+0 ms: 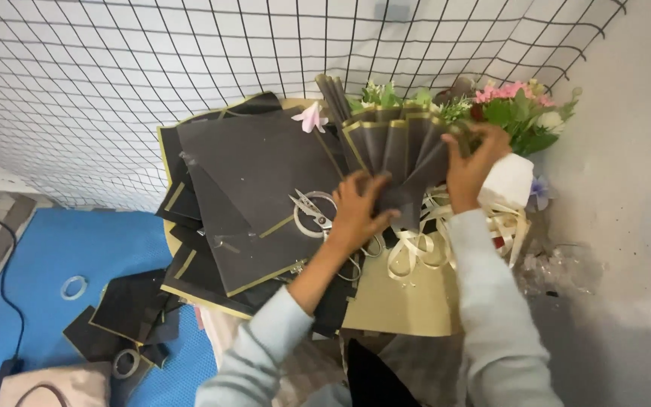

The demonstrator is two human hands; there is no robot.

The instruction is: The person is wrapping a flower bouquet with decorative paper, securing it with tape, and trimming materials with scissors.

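My left hand (356,215) pinches the pleated wrap (397,154) at its base above the scissors (312,211) while my right (470,162) grips its top edge, so I'd keep folds even and tight

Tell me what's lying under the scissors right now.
The scissors rest on stacked black, gold-edged paper sheets. The left hand covers part of their handles, and the surface beneath the sheets is hidden.

My left hand (357,211) covers part of the scissors (312,211); my right hand's (470,167) fingertips vanish behind the pleated black wrap (399,154), and the bottom edge crops my sleeves.
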